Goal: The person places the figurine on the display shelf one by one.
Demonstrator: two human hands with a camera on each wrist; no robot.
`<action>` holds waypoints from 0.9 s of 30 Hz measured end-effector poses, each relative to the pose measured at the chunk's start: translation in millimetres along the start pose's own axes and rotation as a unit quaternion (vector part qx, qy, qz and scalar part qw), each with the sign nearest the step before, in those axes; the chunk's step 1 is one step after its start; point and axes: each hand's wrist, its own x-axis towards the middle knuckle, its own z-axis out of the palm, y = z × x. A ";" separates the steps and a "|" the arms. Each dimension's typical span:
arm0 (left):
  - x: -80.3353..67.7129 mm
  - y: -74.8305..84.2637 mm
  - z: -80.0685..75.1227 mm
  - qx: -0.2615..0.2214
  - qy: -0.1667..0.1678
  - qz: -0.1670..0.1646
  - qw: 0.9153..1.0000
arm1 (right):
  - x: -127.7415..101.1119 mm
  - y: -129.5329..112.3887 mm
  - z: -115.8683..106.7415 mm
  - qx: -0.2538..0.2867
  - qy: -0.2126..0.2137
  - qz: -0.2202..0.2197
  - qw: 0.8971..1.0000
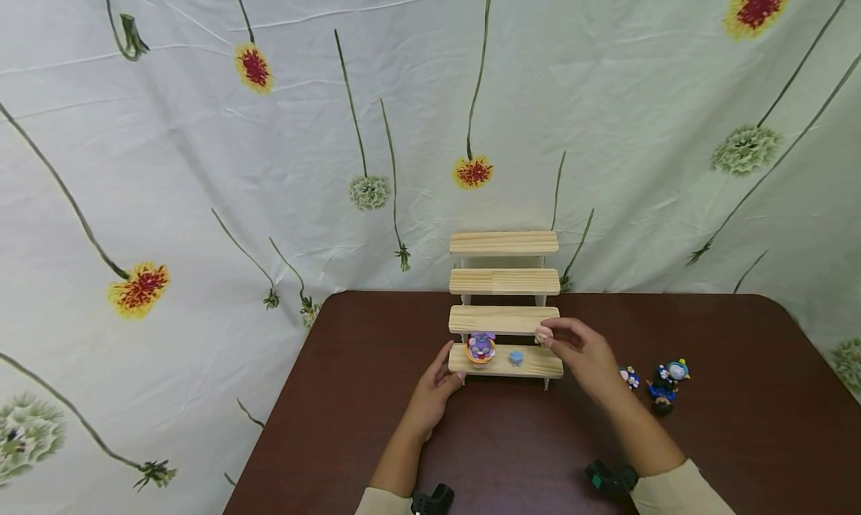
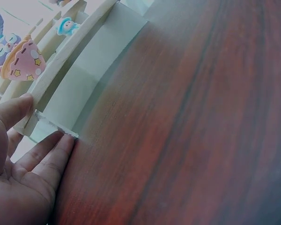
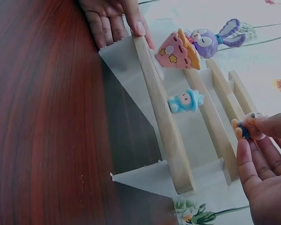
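Observation:
A stepped wooden display stand (image 1: 503, 319) with several tiers and white supports stands on the table. My left hand (image 1: 428, 401) holds the left end of its lowest tier, thumb on the board and fingers by the white support. On that tier sits a purple long-eared figurine (image 3: 205, 43) in a pink cup with stars. A small light-blue figurine with a hat (image 3: 185, 100) stands to its right. Between thumb and fingertips, my right hand (image 1: 587, 356) pinches a small figurine (image 3: 247, 127) near the right end of the second-lowest tier; fingers partly hide it.
On the brown table (image 1: 336, 425), to the right of my right forearm, lie a dark-blue and black figurine (image 1: 664, 386) and a small blue-and-white one (image 1: 630, 377), partly behind the arm. A white flowered cloth (image 1: 303, 164) hangs behind the stand.

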 end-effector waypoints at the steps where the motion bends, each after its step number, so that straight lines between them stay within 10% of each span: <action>1: -0.1 0.1 0.0 0.001 0.000 0.001 1.000 | 1.0 -0.1 0.8 0.000 -0.002 -0.002 1.000; 27: -0.2 0.8 -0.1 -0.001 0.000 0.002 1.000 | 22.3 -5.2 22.4 -0.040 -0.020 0.011 0.999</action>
